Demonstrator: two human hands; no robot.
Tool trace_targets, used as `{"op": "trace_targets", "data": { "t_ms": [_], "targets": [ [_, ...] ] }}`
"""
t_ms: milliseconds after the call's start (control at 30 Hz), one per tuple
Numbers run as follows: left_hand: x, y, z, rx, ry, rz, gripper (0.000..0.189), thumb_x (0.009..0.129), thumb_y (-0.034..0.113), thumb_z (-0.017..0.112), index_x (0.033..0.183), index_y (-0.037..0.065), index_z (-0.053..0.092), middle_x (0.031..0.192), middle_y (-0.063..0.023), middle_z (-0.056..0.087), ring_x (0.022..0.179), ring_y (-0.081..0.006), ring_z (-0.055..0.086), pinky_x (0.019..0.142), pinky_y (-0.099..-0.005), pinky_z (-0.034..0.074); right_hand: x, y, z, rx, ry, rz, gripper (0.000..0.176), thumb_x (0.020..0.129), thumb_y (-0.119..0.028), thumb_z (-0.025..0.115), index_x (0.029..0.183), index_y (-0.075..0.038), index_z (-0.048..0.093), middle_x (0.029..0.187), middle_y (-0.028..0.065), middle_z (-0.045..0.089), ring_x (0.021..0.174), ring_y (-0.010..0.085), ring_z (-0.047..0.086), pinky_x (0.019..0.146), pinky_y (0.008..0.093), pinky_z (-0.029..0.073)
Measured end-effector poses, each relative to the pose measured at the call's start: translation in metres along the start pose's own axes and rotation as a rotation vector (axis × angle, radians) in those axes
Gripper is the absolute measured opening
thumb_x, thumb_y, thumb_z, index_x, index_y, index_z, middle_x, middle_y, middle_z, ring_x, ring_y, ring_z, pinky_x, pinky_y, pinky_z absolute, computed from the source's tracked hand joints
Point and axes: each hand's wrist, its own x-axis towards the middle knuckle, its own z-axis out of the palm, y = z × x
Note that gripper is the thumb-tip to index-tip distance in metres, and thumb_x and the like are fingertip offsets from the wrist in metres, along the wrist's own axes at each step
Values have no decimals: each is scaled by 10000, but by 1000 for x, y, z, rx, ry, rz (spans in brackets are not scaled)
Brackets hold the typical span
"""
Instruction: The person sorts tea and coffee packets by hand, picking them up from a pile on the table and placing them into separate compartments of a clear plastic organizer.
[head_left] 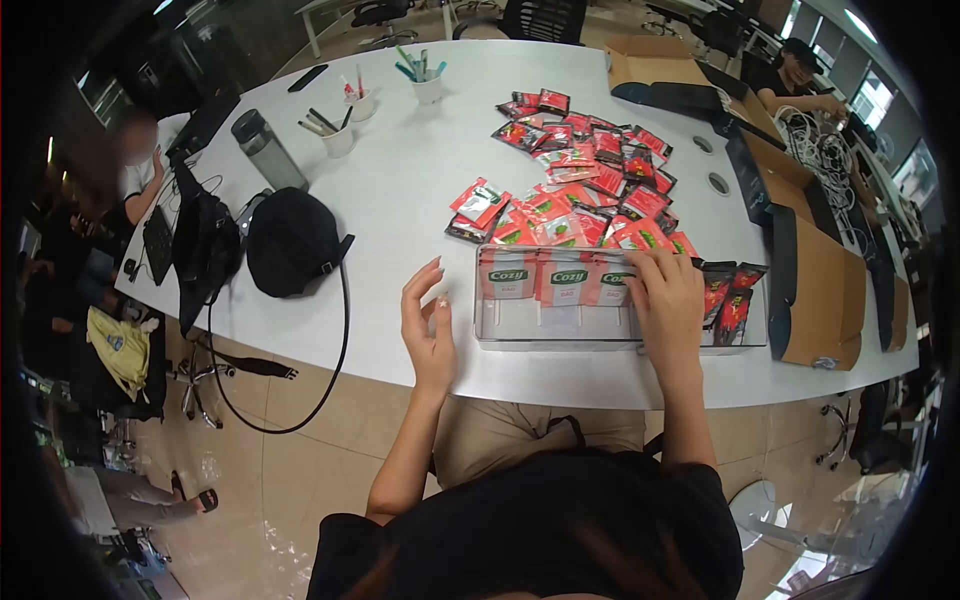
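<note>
A clear plastic box (pixel 520 342) lies in front of me near the table's edge. In its left part, several pink Cozy tea sachets (pixel 565 284) stand upright side by side along the far wall. My right hand (pixel 667 300) reaches over the box, its thumb and fingers closed on the rightmost pink sachet (pixel 612 284), which it partly covers. Several black-and-red sachets (pixel 735 310) stand in the box's right end. My left hand (pixel 430 335) is just left of the box, holding nothing, fingers apart and pointing up. Beyond the box spreads a pile of red sachets (pixel 590 180).
Opened cardboard boxes (pixel 820 290) line the table's right side, near a tangle of white cables (pixel 825 145). A black cap (pixel 292 242), a grey bottle (pixel 268 148) and cups of pens (pixel 428 90) are at left and back. A person (pixel 795 75) sits at far right.
</note>
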Motion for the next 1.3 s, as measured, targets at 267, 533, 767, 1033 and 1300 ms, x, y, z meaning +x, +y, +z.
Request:
{"op": "trace_targets", "data": {
  "t_ms": [267,533,767,1033,1300],
  "targets": [
    [-3,1,3,55,-15,45,319,941,184,441,1211,18,478,1306,-149,472,1171,-230,479,919,-356,432,-19,-10,5,326,-441,-15,423,864,-461,559,908,-64,702,872,124,652,842,292,613,776,395,454],
    [-4,5,2,30,-1,-6,333,946,191,433,1234,26,458,1318,-133,463,1140,-210,487,924,-354,424,-13,-9,13,304,-572,-34,466,892,-493,497,966,-79,697,927,152,640,873,327,614,794,434,461],
    [-3,-1,1,-1,12,-2,346,943,209,456,1217,1,487,1262,-139,503,1154,-222,491,901,-347,443,-10,-12,12,310,-584,-20,422,878,-442,546,1004,-60,669,941,144,648,876,319,614,758,404,483],
    [-3,16,-11,40,-61,-17,311,909,87,487,1218,50,492,1286,-115,492,1181,-226,483,929,-339,427,-13,-23,20,429,-515,18,338,850,-246,610,1078,3,633,1009,185,630,965,360,570,832,423,443],
    [-2,15,-12,36,-57,7,323,908,74,484,1230,54,479,1288,-113,488,1184,-223,482,910,-330,432,-4,-38,3,539,-587,64,303,875,-143,560,1115,35,611,980,214,630,906,323,598,824,352,448]
  ]
}}
